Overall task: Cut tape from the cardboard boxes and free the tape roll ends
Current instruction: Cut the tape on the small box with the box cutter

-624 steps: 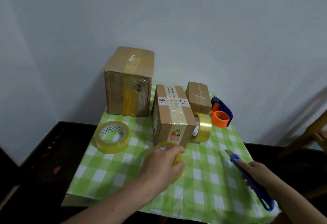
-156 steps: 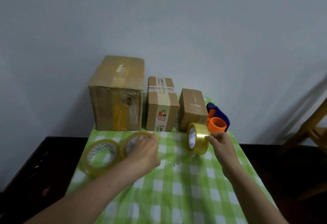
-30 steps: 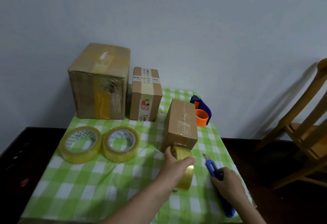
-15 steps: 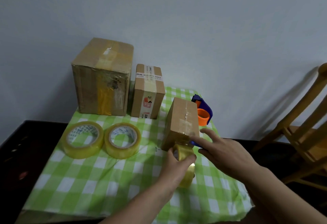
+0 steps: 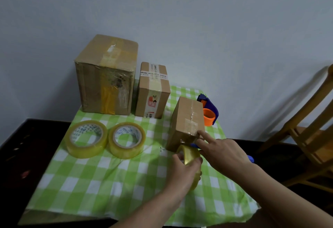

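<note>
Small brown cardboard box [image 5: 187, 121] sits at about 3 o'clock from table centre, tilted, one lower corner facing the person. A strip of clear tape [image 5: 191, 126] runs down its top and over the near edge.

Left hand [image 5: 183, 172] is wrapped around a yellowish clear tape roll [image 5: 190, 155] standing on edge, fingers curled over the rim, pressing it close to the box's near lower corner. The roll looks joined to the box by tape; the join itself is hidden.

Right hand [image 5: 221, 153] is mostly open, holding nothing, index finger extended onto the box's near top corner at the tape end. Beneath it, parts of a blue utility knife [image 5: 250, 158] show at 4 o'clock from the box, lying on the green-and-white checked tablecloth [image 5: 111, 179].

Judgement: the step in hand is locating the tape end bridging box and roll before cutting.

- Keep the roll pulled away so the bridging tape is taut; slack tape would probably fold under a blade.
- Feel for the edge with the fingertip, then take the knife.
- Cut away from the left fingers, which sit close to the likely cut line.
- The box is likely light; it may slide unless braced.

Two more clear tape rolls [image 5: 86, 138] [image 5: 127, 139] lie flat at 9 o'clock. Two larger brown boxes [image 5: 106, 76] [image 5: 153, 91] stand at 11 and 12 o'clock. A blue-and-orange tape dispenser [image 5: 209, 111] sits behind the small box.
</note>
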